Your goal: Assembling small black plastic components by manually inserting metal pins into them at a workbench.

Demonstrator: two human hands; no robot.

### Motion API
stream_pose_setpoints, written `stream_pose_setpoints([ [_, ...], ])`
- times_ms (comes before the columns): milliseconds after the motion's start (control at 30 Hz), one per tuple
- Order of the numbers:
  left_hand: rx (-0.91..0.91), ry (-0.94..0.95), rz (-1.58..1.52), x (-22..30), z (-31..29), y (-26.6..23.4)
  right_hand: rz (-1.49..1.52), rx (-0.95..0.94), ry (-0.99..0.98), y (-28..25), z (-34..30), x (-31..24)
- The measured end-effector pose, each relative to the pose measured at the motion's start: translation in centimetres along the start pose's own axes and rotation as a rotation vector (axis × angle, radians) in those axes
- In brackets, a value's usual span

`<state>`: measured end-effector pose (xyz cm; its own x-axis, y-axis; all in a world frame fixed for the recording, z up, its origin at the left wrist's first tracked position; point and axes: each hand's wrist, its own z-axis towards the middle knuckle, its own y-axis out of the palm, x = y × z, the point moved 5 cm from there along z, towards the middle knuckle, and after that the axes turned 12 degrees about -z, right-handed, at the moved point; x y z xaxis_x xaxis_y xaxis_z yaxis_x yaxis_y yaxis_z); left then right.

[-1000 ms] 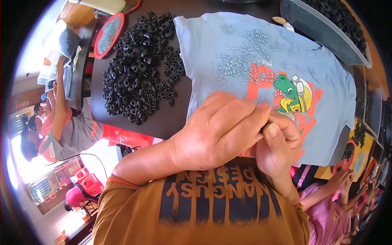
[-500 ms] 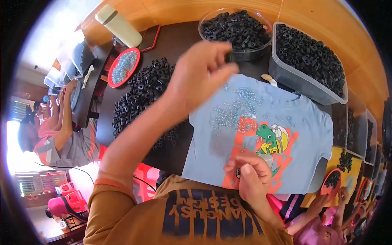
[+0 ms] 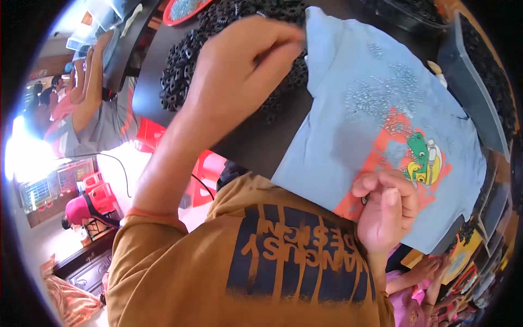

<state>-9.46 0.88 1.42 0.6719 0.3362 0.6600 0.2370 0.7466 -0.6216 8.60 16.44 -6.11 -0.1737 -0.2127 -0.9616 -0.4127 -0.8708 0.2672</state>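
Fingers drawn together in a pinch, my left hand (image 3: 248, 62) hovers over a heap of small black ribbed plastic pieces (image 3: 177, 76), beside the sleeve edge of a light blue T-shirt (image 3: 327, 136). Its fingertips blur, so whatever lies between them is hidden. My right hand (image 3: 388, 210) is turned palm up over the shirt's near part, fingers curled and thumb pressed against them; I cannot make out anything in it. Small clear glassy pieces (image 3: 381, 98) lie scattered on the shirt, next to a printed green dinosaur (image 3: 419, 155).
A red-rimmed plate (image 3: 170, 19) of clear pieces stands behind the heap. Tubs of black pieces, one with a grey wall (image 3: 474, 90), line the far right. Another person's arm (image 3: 87, 103) is at left; other people's hands (image 3: 427, 270) work at lower right.
The view has tilted, so the shirt appears further right and higher. My left hand has moved from beside the round tub back over the black heap. My right hand keeps its curled shape over the shirt.
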Motion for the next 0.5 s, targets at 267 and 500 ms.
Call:
stream_pose_setpoints([
  [267,0.14,-0.006,0.083,0.4,-7.6,-2.0,-0.048,-0.267,-0.017,1.4,0.4,-3.0],
  [500,0.2,0.09,0.019,-0.6,-7.3,-3.2,-0.256,-0.915,0.102,4.6,2.0,-11.2],
])
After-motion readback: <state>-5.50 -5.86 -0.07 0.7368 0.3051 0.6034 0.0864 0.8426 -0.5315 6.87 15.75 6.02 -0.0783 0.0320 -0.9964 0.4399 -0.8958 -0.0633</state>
